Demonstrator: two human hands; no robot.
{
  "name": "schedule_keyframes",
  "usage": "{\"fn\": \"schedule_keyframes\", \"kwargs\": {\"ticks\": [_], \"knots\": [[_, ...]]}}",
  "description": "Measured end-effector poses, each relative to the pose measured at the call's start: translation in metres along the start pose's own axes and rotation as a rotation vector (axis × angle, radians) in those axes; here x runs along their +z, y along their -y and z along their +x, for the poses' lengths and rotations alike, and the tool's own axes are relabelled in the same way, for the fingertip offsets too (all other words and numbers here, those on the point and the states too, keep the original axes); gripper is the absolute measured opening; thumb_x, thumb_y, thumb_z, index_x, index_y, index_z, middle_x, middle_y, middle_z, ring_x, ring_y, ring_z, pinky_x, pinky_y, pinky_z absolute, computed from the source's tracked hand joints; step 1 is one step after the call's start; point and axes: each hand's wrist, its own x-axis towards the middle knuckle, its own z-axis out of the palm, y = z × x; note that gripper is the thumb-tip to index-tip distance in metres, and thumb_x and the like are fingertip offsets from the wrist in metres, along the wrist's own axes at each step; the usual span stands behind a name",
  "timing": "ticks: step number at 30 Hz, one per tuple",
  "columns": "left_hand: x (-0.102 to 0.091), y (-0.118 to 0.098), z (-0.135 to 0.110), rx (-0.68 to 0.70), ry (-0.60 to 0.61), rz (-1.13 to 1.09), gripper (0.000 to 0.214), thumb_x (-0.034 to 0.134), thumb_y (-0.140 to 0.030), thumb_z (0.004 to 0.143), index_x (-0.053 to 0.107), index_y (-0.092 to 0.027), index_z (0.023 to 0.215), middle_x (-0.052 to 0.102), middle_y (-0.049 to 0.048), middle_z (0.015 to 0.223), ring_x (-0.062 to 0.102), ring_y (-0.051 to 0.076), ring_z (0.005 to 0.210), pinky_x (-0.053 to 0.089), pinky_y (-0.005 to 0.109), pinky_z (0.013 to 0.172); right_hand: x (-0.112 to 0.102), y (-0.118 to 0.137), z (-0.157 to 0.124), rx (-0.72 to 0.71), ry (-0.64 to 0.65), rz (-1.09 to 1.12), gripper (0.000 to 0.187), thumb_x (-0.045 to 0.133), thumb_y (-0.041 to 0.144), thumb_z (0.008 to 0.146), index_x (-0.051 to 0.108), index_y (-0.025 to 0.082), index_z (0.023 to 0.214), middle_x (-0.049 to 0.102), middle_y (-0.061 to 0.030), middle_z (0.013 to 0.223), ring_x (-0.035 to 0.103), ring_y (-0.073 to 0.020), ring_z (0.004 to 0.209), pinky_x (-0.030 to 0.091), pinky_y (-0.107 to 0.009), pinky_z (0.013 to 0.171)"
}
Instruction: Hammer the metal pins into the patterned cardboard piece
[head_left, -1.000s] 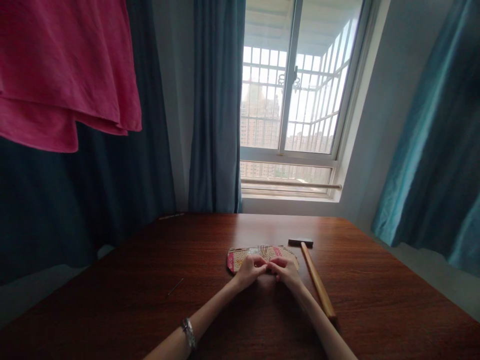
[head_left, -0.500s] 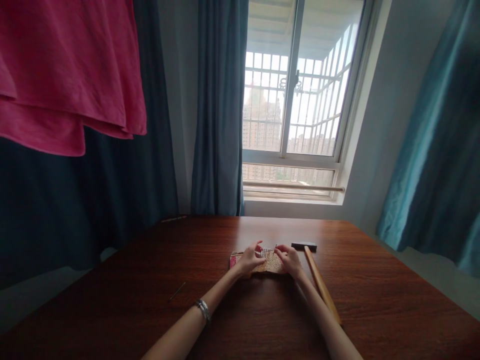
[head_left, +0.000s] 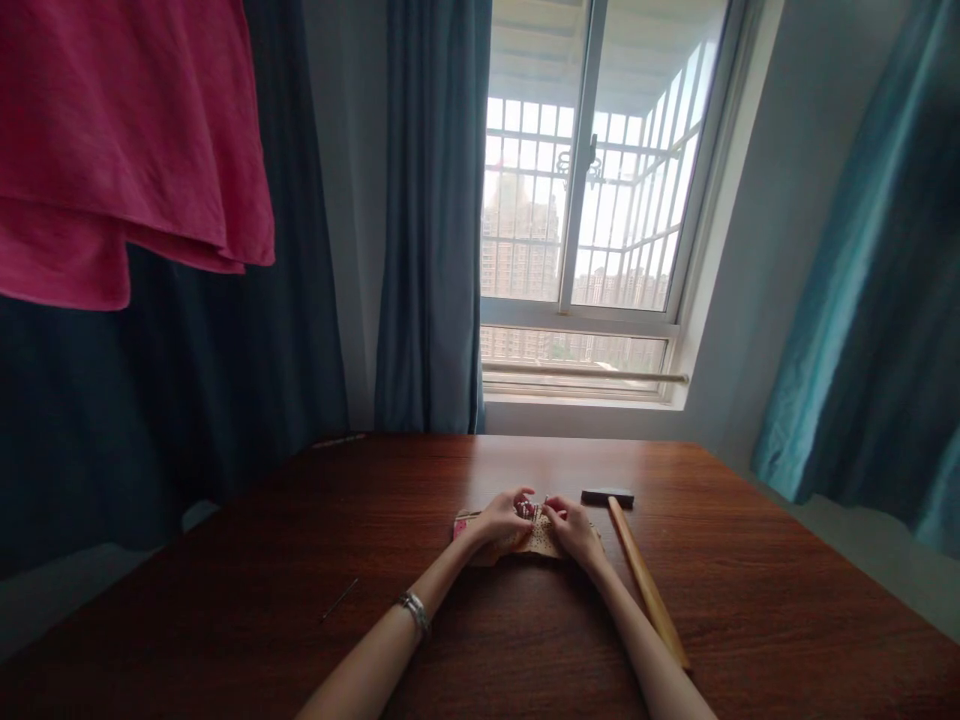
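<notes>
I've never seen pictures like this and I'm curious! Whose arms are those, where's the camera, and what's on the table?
There's no robot here: a person is working with bare hands. The camera sits on their head, looking forward and down.

On the brown table lies a spotted, flat piece with thin, dark sticks standing up on it. The left hand is beside them, thumb and finger apart. The right hand seems to pinch something thin, too small to name. A hammer lies to the right, a thin rod to the left.
</notes>
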Motion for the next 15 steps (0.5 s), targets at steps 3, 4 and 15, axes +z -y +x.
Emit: {"fn": "schedule_keyframes", "kwargs": {"ticks": [3, 4, 15], "knots": [[-0.003, 0.002, 0.003, -0.001, 0.025, -0.023, 0.058, 0.068, -0.015, 0.058, 0.055, -0.013, 0.115, 0.064, 0.0025, 0.086, 0.058, 0.015, 0.078, 0.046, 0.024, 0.071, -0.002, 0.006, -0.001, 0.006, 0.010, -0.018, 0.024, 0.049, 0.035, 0.080, 0.066, 0.019, 0.079, 0.069, -0.0039, 0.075, 0.062, -0.0168, 0.068, 0.046, -0.026, 0.066], [-0.003, 0.003, 0.003, 0.001, 0.028, -0.025, 0.057, 0.068, -0.016, 0.058, 0.056, -0.013, 0.113, 0.063, 0.0021, 0.085, 0.058, 0.015, 0.078, 0.045, 0.024, 0.070, -0.002, 0.009, -0.001, 0.008, 0.013, -0.025, 0.024, 0.049, 0.035, 0.080, 0.066, 0.019, 0.079, 0.069, -0.0039, 0.075, 0.062, -0.0168, 0.068, 0.045, -0.026, 0.066], [-0.002, 0.004, 0.003, 0.013, -0.001, 0.018, 0.049, 0.066, -0.018, 0.058, 0.061, -0.013, 0.107, 0.064, 0.0014, 0.082, 0.057, 0.015, 0.075, 0.046, 0.023, 0.068, -0.008, 0.027, -0.006, 0.026, 0.022, -0.085, 0.023, 0.049, 0.034, 0.080, 0.067, 0.020, 0.080, 0.067, -0.0030, 0.068, 0.059, -0.0172, 0.063, 0.043, -0.026, 0.061]]}}
